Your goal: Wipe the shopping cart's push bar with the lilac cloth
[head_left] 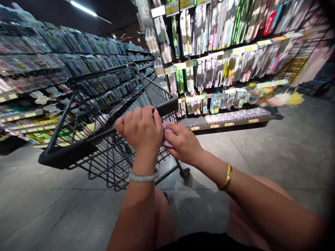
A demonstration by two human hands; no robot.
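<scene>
A black wire shopping cart (67, 153) stands before me at an angle, and its black handle bar crosses the view. My left hand (141, 129) is closed round that bar near its middle, knuckles up, with a pale bangle on the wrist. Close beside it, my right hand (181, 141) has its fingers bent round a crumpled light purple cloth (167, 143). The cloth lies against the left hand's thumb side, by the handle; whether it touches the bar is hidden. A gold bangle circles my right wrist.
Ahead to the right, a shelf rack (209, 69) holds many hanging toothbrush packs, with boxes on its low ledge (235, 118). More stocked shelves (34, 69) line the left side. A cart wheel (184, 173) rests on the grey tiled floor (288, 146).
</scene>
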